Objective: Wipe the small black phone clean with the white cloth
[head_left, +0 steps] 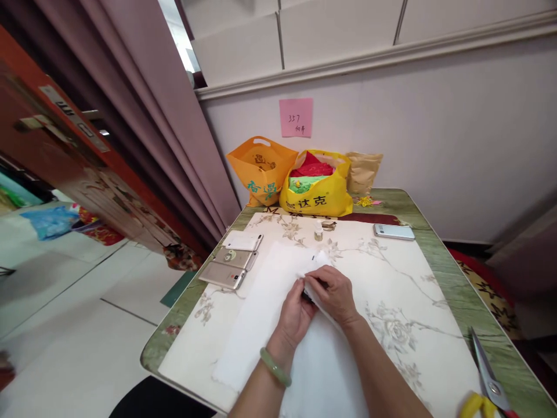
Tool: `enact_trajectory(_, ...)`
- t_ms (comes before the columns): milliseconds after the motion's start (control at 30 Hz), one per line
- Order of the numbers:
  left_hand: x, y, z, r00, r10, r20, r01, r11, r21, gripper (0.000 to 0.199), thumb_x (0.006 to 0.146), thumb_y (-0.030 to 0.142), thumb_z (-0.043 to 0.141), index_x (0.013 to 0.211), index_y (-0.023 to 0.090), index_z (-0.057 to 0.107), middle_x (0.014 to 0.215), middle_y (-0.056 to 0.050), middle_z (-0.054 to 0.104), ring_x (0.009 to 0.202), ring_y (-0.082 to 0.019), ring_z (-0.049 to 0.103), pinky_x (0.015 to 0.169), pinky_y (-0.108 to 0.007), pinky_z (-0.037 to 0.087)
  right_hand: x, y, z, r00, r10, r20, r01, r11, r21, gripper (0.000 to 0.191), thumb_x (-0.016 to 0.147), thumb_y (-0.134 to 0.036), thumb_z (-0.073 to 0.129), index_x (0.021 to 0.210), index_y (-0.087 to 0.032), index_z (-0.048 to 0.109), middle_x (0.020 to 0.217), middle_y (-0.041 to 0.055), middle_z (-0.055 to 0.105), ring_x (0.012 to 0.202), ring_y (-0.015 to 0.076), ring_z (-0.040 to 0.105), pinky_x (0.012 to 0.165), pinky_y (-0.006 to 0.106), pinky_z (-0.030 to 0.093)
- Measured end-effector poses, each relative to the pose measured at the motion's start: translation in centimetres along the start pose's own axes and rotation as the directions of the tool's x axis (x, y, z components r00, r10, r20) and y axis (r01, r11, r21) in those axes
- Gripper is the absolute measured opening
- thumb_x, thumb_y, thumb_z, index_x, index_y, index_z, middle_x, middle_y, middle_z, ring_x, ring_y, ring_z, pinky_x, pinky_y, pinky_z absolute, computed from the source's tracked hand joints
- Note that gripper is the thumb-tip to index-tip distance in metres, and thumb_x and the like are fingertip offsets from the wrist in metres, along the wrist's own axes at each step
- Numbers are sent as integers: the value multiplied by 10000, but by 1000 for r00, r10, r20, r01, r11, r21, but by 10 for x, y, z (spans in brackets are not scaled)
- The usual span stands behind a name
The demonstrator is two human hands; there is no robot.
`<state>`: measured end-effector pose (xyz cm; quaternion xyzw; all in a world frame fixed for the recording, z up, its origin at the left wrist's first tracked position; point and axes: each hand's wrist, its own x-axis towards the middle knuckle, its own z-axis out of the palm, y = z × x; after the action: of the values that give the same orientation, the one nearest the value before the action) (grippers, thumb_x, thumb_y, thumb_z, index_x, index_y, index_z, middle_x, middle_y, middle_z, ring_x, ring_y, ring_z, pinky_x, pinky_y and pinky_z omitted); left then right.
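My left hand (pixel 296 313) and my right hand (pixel 333 293) meet above the middle of the table, fingertips close together. My right hand pinches part of a white cloth (pixel 256 313), which spreads beneath both hands towards the front edge. Between the palms shows a small piece of a dark object (pixel 307 297); my left hand closes round it from below, and its kind is hidden. Just beyond the fingers a raised white fold carries a small black mark. A green bangle (pixel 275 367) circles my left wrist. Past the hands stands a small clear bottle (pixel 318 231) with a white cap.
Several phones (pixel 224 275) lie at the table's left side, and a silver phone (pixel 394 232) at the right. Yellow-handled scissors (pixel 489 383) lie near the right front. Against the wall stand an orange bag (pixel 261 171), a stuffed yellow bag (pixel 322 200) and a brown pouch (pixel 364 171).
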<state>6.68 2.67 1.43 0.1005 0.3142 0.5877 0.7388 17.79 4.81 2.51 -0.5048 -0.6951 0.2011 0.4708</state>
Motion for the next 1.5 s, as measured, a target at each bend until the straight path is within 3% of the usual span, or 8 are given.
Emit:
enact_trajectory(233,-6,5,11,999,-42,20,43,999,-28,262,877,303,604,1055,123,674,1140,-109,683,1097,-208,611,1000,-343,469,0,15,4,956,40,-291,-71,993,-98,578,743,-556,692,1189,-204,583,1134,105,616,1074,265,549,958,422,438)
enact_trajectory(400,-4,3,12,999,-28,27,28,1000,8,284,891,312,588,1086,124,675,1169,-116,674,1144,-221,584,975,-323,473,-1,15,7,966,129,-224,-168,971,-167,762,711,-642,670,1289,-175,502,1170,134,618,1046,288,575,898,412,449)
enact_trajectory(600,-6,1,8,992,-24,123,-7,969,249,376,860,374,625,1168,160,648,1020,-92,692,827,-192,641,612,-271,490,1,25,-2,890,410,-201,-418,908,3,484,904,-607,380,804,-197,617,562,-5,551,500,141,461,534,253,353)
enact_trajectory(700,-7,0,7,990,-30,136,-11,957,290,408,842,399,643,1170,157,649,979,-97,689,801,-197,636,603,-272,472,1,25,-4,881,409,-237,-415,910,26,496,917,-586,338,740,-198,591,553,-10,518,499,131,420,533,249,333)
enact_trajectory(867,-9,-1,9,985,55,163,-95,964,249,291,858,351,632,1087,179,684,1173,-87,643,1054,-202,573,812,-283,488,0,16,-2,917,361,-169,-378,922,-84,534,709,-634,629,1015,-197,594,568,-43,527,530,148,449,552,246,341)
enact_trajectory(1067,-12,0,8,986,-18,168,-44,933,357,412,816,370,662,1181,177,657,1169,-113,639,875,-207,621,645,-278,481,3,23,-5,864,419,-279,-421,905,53,481,914,-572,325,678,-209,534,570,-2,530,544,147,455,577,260,351)
enact_trajectory(1267,-10,-1,5,985,41,166,-90,950,297,340,790,329,691,1105,202,701,1206,-92,644,1034,-229,590,783,-302,494,0,19,-3,910,357,-210,-359,933,31,428,775,-626,543,805,-203,602,566,-33,534,531,137,427,539,240,341)
enact_trajectory(1500,-9,3,5,985,-64,162,13,955,297,453,784,348,700,1198,167,658,1080,-122,690,819,-212,648,648,-293,478,5,32,-2,828,481,-288,-449,876,174,543,869,-651,366,677,-192,583,588,24,583,573,166,479,588,275,363)
